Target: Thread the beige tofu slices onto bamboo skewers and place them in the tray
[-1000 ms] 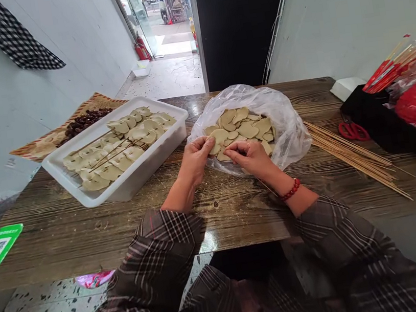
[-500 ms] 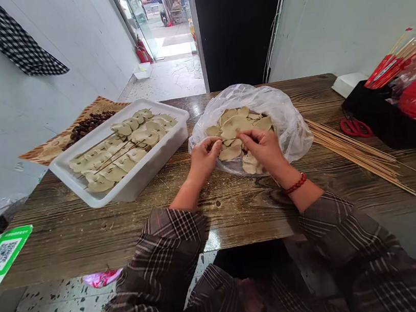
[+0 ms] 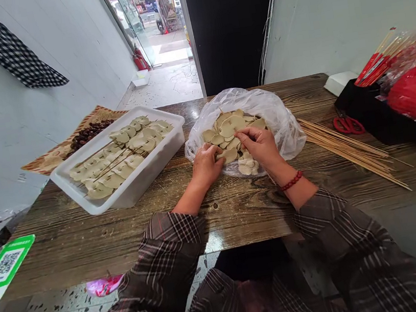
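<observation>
My right hand (image 3: 263,148) is closed in a pinch on a thin bamboo skewer, whose lower end shows faintly below the palm. A pale beige slice (image 3: 232,125), round and flat, stands at its fingertips with its face towards me. My left hand (image 3: 206,167) has its thumb and fingers around the edge of another slice (image 3: 228,156) at the near left of the pile. Beneath both hands, many such slices lie loose in an open clear plastic bag (image 3: 290,134). Their fingertips partly hide what they grip.
To the left, a white tray (image 3: 156,173) holds skewered slices, with dark skewered pieces (image 3: 92,132) on brown paper behind it. Loose bamboo skewers (image 3: 350,151) lie right of the bag. Beyond are red scissors (image 3: 349,125) and a black box (image 3: 377,122). The wooden table's (image 3: 127,245) front edge is near me.
My left hand has moved from the slice at my right fingertips down to another slice in the pile. My right hand stays nearly in place. The whole view has shifted slightly.
</observation>
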The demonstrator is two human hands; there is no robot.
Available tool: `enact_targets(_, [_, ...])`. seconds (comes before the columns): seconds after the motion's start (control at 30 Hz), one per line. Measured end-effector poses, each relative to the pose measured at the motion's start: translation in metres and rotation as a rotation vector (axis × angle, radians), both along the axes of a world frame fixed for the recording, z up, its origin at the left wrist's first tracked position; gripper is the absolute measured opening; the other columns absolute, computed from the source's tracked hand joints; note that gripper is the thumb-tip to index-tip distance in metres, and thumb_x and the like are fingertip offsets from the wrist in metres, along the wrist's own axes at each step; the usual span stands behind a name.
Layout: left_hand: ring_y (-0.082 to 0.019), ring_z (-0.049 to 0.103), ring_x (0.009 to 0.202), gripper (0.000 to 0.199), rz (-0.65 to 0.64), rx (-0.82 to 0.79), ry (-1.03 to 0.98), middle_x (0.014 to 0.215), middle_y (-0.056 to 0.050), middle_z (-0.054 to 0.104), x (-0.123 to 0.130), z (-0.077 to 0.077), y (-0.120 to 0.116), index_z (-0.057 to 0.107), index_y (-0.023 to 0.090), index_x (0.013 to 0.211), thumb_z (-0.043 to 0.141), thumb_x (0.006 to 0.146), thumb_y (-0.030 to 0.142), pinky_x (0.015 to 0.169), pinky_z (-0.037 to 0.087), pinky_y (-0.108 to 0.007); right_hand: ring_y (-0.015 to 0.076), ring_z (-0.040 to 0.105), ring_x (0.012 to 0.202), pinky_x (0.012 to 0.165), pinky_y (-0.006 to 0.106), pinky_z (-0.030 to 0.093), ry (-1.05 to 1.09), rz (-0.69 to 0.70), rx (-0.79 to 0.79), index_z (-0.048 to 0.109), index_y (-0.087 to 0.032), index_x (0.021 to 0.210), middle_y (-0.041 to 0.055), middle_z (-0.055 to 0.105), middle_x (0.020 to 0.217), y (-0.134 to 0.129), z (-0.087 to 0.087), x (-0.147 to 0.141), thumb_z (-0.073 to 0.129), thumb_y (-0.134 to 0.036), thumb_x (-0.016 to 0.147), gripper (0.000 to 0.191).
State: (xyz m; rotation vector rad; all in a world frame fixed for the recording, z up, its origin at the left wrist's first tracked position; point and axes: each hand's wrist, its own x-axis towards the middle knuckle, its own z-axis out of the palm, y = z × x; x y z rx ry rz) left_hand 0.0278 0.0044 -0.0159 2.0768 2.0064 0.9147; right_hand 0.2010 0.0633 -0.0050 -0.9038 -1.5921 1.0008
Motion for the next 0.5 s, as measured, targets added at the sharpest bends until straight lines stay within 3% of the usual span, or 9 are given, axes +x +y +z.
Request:
enact_targets(0.1, [-0.018, 0.055, 0.081, 0.004, -0.007, 0.045, -0.170, 0.078, -0.003, 0.058, 0.000, 0.001, 0.001, 0.064, 0.018, 0.074, 0.063, 0.073, 0.013, 0.077, 0.043, -0.031, 0.0106, 0.050, 0.053, 0.053, 0.024, 0.038, 0.011, 0.000, 0.010, 0.073, -0.016, 0.082, -0.0025, 0.057, 0.057, 0.001, -0.001, 0.000, 0.064, -0.044, 0.083, 0.029])
enact_targets(0.3, [-0.012, 0.046, 0.062, 0.004, 0.038, 0.034, -0.517, 0.064, 0.003, 0.054, -0.008, -0.003, 0.001, 0.064, 0.017, 0.073, 0.063, 0.074, 0.021, 0.062, 0.037, -0.025, 0.0100, 0.047, 0.051, 0.051, 0.023, 0.036, 0.011, 0.021, -0.004, 0.074, -0.015, 0.085, -0.0023, 0.057, 0.057, -0.003, 0.003, 0.000, 0.064, -0.042, 0.082, 0.029])
enact_targets(0.5, [-0.014, 0.053, 0.069, 0.003, 0.131, 0.109, -0.494, 0.070, 0.000, 0.062, -0.014, -0.001, 0.002, 0.063, 0.018, 0.069, 0.062, 0.073, 0.018, 0.065, 0.040, -0.026, 0.0099, 0.049, 0.051, 0.051, 0.023, 0.036, -0.007, 0.022, -0.052, 0.075, -0.015, 0.087, -0.0026, 0.058, 0.056, -0.005, 0.003, 0.001, 0.065, -0.046, 0.080, 0.033])
